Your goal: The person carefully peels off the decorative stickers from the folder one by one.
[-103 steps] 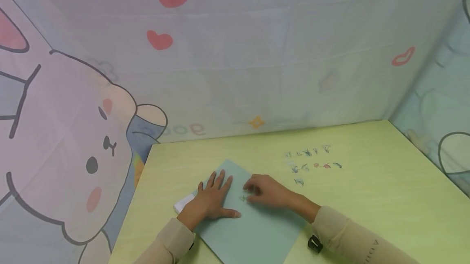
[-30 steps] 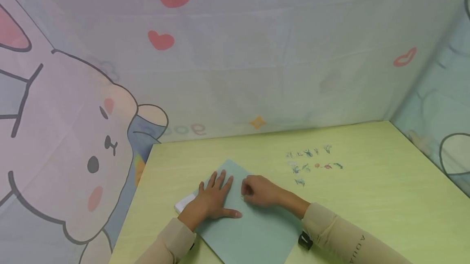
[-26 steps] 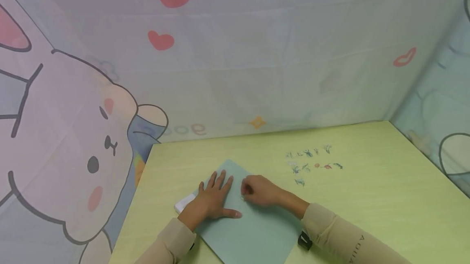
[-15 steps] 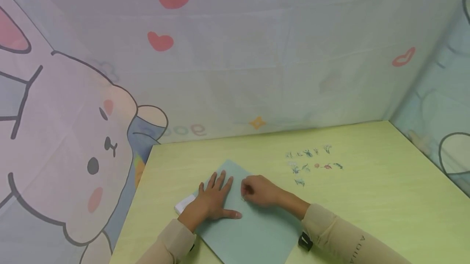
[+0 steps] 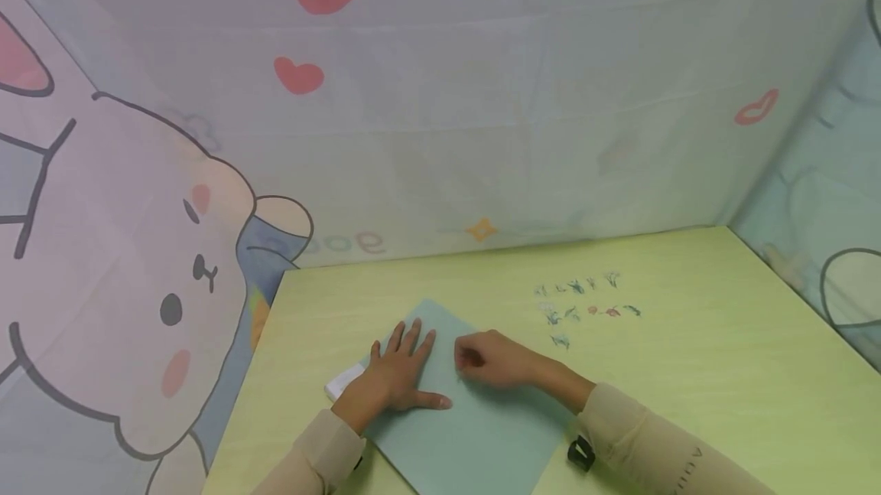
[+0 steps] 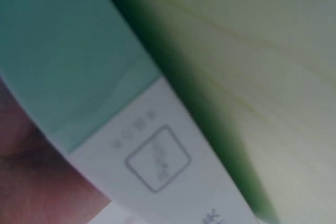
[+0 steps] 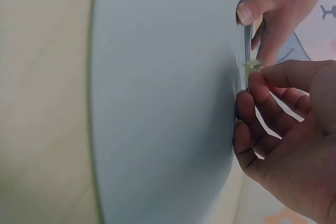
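Observation:
A pale teal notebook-like pad [image 5: 475, 445] lies slanted on the table, with a white printed strip [image 6: 215, 182] along one end. My left hand [image 5: 395, 376] rests flat on it, fingers spread and thumb out to the side. Over the middle of the pad, my right hand [image 5: 499, 361] pinches a small pale-green cut-out like a plant sticker [image 7: 253, 66] between thumb and forefinger. In the right wrist view the other fingers are curled and their tips are right at the pad's surface. From the head view, the fingers hide the cut-out.
Several small plant and flower cut-outs [image 5: 576, 287] lie in loose rows on the yellow-green table [image 5: 723, 372], right of the pad. A black device [image 5: 581, 453] sits by the right cuff. A printed cloth [image 5: 427, 97] hangs behind the table.
Earlier the right thumb and forefinger were apart with the small green cut-out between them on the pad; now they are closed on it. The left hand has stayed in place.

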Available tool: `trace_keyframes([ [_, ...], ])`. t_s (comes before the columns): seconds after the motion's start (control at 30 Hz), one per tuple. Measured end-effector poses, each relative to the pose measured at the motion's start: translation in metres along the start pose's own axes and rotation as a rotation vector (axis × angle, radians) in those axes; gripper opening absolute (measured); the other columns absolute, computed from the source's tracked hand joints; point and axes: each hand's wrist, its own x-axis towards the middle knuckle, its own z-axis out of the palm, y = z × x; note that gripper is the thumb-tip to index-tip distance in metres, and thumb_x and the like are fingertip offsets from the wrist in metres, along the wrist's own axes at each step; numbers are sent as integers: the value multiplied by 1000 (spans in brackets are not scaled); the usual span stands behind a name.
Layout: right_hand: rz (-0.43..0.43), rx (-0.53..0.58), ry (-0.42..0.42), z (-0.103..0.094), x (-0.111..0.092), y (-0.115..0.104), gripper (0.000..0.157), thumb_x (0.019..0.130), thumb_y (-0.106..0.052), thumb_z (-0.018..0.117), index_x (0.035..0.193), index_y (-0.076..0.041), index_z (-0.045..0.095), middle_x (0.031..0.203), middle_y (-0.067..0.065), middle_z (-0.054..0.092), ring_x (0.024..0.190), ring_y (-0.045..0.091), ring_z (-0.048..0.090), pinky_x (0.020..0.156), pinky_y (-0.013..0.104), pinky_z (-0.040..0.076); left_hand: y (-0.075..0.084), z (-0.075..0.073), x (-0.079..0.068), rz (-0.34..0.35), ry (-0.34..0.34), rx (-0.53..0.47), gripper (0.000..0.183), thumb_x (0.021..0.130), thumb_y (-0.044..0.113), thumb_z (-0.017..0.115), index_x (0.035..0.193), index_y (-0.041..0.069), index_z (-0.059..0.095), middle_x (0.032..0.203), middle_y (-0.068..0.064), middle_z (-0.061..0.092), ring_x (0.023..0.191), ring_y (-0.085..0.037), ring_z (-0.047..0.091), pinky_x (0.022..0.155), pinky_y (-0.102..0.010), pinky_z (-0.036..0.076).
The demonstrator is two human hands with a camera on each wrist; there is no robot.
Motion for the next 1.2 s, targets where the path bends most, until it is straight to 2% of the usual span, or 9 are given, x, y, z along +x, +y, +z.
trace_keyframes([
  [0.17,-23,11,32,-4,-6,1,16,97,-7,72,90,-19,65,78,-13,58,73,3,54,67,24,48,-1,0,0,-3,-3,-3,120,83,77,74,170,12,24,177,-17,10,162,-44,8,120,-73,20],
  [0.27,-25,19,75,-8,-9,2,17,96,-7,74,89,-21,66,82,-14,62,78,4,59,72,26,52,-2,-1,-1,-7,-10,-6,120,83,77,74,170,13,24,177,-17,9,162,-44,7,120,-74,19],
  [0.4,-3,42,132,-14,-14,3,15,95,-8,76,89,-21,70,86,-15,67,85,5,64,79,29,56,-2,-1,0,-11,-11,-9,120,83,77,75,170,13,24,177,-17,9,162,-44,7,120,-74,19],
  [0.73,55,109,208,-23,-26,14,14,97,-12,77,89,-22,73,89,-13,70,87,8,67,77,29,58,-1,1,1,1,0,-19,120,82,76,76,170,12,24,177,-18,10,162,-44,7,120,-74,19],
  [1.03,93,114,286,-34,-42,16,10,97,-2,74,105,-7,72,94,-5,71,89,12,67,78,30,57,1,-3,-2,16,7,-22,119,83,75,76,170,11,26,176,-19,11,161,-45,8,119,-75,19],
  [1.2,127,104,346,-41,-51,20,11,97,-4,76,107,-7,74,93,-6,72,88,11,68,79,30,58,2,-3,-3,13,10,-24,119,83,74,77,169,10,26,176,-19,12,162,-44,8,119,-74,19],
])
